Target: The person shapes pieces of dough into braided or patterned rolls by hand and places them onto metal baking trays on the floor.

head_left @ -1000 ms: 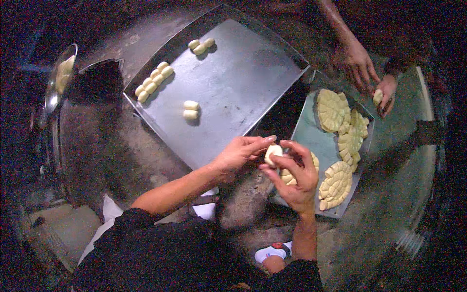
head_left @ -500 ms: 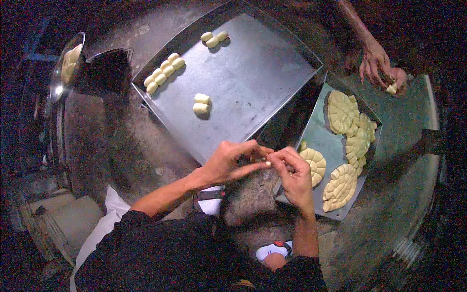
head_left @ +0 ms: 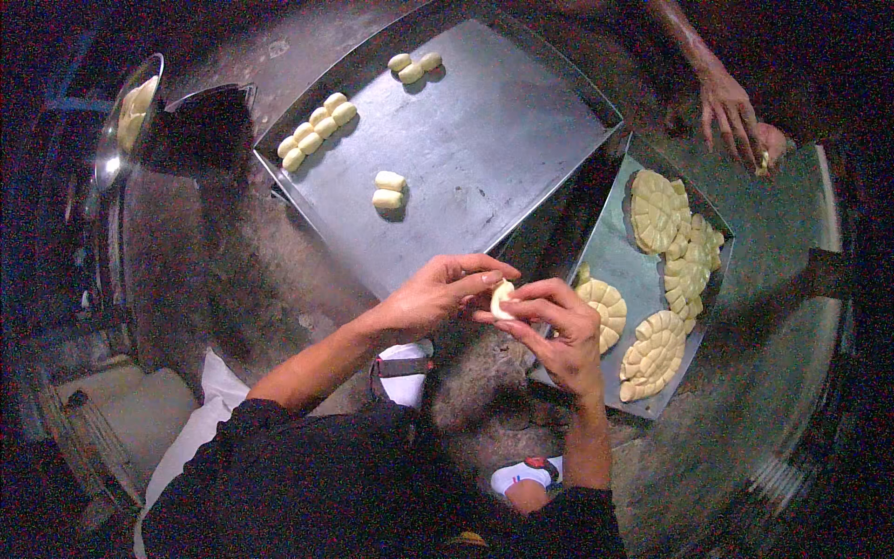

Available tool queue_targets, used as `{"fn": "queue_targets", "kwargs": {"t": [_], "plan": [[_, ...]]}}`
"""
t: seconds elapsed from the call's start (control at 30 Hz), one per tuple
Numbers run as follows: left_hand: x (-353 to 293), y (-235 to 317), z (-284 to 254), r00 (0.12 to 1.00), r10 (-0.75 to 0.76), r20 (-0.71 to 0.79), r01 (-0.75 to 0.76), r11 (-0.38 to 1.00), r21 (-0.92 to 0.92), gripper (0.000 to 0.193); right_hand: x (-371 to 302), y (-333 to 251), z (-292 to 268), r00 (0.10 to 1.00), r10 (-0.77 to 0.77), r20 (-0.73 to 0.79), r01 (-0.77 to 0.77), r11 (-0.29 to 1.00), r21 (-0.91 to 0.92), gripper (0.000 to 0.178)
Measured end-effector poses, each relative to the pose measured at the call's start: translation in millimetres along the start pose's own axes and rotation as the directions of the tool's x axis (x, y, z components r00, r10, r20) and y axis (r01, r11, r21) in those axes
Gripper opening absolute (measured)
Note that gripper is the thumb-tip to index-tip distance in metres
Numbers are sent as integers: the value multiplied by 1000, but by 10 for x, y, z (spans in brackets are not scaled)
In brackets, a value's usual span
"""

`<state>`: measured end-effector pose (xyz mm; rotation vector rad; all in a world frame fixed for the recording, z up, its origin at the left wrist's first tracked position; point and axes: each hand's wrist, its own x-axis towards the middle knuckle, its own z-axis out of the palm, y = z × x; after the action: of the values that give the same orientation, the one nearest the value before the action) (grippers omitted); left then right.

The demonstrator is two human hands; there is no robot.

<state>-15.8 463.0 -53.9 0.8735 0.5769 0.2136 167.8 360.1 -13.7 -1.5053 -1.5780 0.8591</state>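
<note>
Between my two hands is a small pale piece of dough, pinched from both sides. My left hand grips its upper left edge with thumb and fingers. From the other side, my right hand closes its fingertips on the same piece. Just beyond my hands lies a large metal tray. On it are a double row of small dough pieces, a pair nearer me, and a cluster of three at the far side.
A narrower metal tray on the right holds several scored, segmented dough shapes. At the upper right a co-worker's hands hold a bit of dough. A round metal bowl with dough stands far left. My shoes show below.
My hands have turned the dough, so a larger, curved piece now shows between my fingertips where only a tiny bit showed before. The co-worker's hands have shifted slightly.
</note>
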Motion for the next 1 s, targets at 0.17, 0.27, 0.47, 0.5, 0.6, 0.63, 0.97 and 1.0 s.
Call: {"fn": "queue_targets", "kwargs": {"t": [0.17,0.27,0.47,0.5,0.6,0.63,0.97,1.0], "plan": [[-77,85,32,975,215,63,-220,862,457,41,67,-105,6,945,322,62,-328,932,152,11],[-138,78,48,944,327,53,-285,718,635,43,107,-66,72,967,204,153,-219,972,88,13],[-113,-52,-130,974,162,-160,-144,983,117,31,180,-200,274,998,3,-62,-20,958,-287,23],[-110,-24,-240,977,89,-193,-63,989,137,31,217,-284,366,987,-101,-129,59,954,-295,27],[-125,-95,-420,960,55,-273,-95,986,-135,32,267,-262,469,947,-312,78,313,839,-445,45],[-153,-110,-417,938,145,-314,-178,981,-76,32,300,-255,558,945,-290,150,327,832,-448,45],[-158,483,-1058,862,100,-496,262,751,606,46,1409,608,967,968,78,237,-71,997,-39,29],[-111,561,-1141,845,201,-496,268,644,717,56,1460,746,1044,984,23,176,1,991,-134,27]]}}
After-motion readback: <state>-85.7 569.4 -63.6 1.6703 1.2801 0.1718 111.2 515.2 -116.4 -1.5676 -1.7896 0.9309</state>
